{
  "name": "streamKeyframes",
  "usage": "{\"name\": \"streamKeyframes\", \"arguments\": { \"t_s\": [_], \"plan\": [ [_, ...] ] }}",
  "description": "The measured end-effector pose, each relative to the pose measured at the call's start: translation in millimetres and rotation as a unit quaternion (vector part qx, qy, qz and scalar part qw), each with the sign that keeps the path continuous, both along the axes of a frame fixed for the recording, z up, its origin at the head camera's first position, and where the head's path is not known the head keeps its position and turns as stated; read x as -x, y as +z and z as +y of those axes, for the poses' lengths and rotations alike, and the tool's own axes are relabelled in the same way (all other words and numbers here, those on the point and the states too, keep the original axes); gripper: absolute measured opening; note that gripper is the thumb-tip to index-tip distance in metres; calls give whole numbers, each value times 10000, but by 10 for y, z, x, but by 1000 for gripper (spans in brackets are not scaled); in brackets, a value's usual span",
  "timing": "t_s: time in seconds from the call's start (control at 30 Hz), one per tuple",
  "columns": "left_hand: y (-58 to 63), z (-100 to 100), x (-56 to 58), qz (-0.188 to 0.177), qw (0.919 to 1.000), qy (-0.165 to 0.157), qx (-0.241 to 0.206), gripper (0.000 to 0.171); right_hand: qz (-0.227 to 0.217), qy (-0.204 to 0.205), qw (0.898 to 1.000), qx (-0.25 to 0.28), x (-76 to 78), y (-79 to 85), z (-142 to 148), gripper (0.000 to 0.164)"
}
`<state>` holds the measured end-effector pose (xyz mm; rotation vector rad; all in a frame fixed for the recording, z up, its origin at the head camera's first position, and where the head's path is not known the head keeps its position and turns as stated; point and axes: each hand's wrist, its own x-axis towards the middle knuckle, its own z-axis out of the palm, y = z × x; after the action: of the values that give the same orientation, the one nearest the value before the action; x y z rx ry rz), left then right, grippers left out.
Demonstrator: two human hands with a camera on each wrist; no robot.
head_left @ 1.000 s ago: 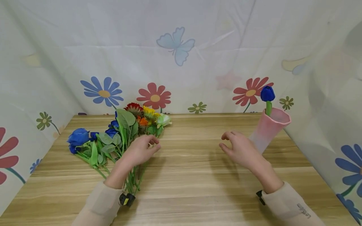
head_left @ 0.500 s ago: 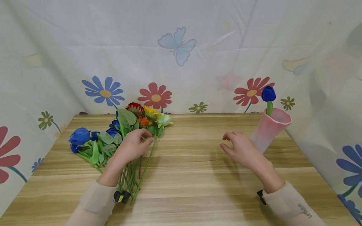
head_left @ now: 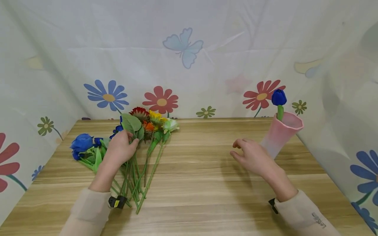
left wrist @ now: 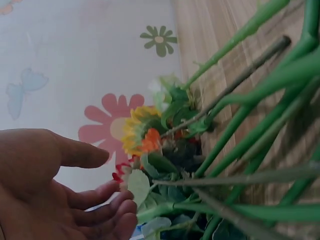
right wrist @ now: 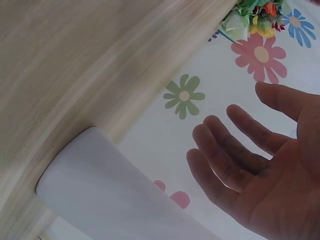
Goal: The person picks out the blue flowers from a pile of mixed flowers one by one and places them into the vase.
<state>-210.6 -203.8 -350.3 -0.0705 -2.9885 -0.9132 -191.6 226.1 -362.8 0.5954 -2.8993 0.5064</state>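
Observation:
My left hand [head_left: 118, 148] is over the pile of artificial flowers, close to a large green leaf [head_left: 131, 123]. In the left wrist view its thumb and fingers [left wrist: 102, 212] stand apart, with no stem seen between them. Blue roses [head_left: 82, 143] lie left of that hand; red, orange and yellow blooms [head_left: 156, 116] and a pale white-green rose [head_left: 170, 125] lie beyond it. Green stems [head_left: 153, 173] spread toward the near side. My right hand [head_left: 254, 156] hovers beside the pink-and-white vase [head_left: 279, 136], fingers loosely bent and holding nothing. One blue tulip [head_left: 279, 97] stands in the vase.
The wooden table [head_left: 195, 183] carries everything. Behind and at both sides hangs a white curtain [head_left: 133, 49] printed with flowers and a butterfly. Black wrist devices [head_left: 117, 202] show at both sleeves.
My left hand has moved left across the flower pile, from near the white-green rose to the large leaf, uncovering more stems. My right hand has stayed almost still beside the vase.

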Motion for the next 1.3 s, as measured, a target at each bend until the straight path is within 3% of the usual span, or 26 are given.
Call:
{"name": "streamKeyframes", "arguments": {
  "t_s": [0.17, 0.33, 0.57, 0.93, 1.3],
  "plan": [
    [-8, -107, 1, -294, 9988, -187, 358, 33, -87, -6, 10000, 11, -3, 8, 7, 24],
    [-26, -155, 10, -540, 9973, -224, 447, 48, -135, -2, 9999, -13, 1, 9, 16, 24],
    [-41, -178, 55, -442, 9956, -71, 823, 55, -149, 28, 9999, -14, 8, -1, 25, 24],
    [-120, -204, 143, -356, 9940, 61, 1029, 57, -161, 23, 9998, -61, 11, -10, 27, 22],
    [-100, -232, 124, -400, 9961, 127, 780, 49, -249, -45, 9997, -73, 3, -3, 41, 23]
  ]
}}
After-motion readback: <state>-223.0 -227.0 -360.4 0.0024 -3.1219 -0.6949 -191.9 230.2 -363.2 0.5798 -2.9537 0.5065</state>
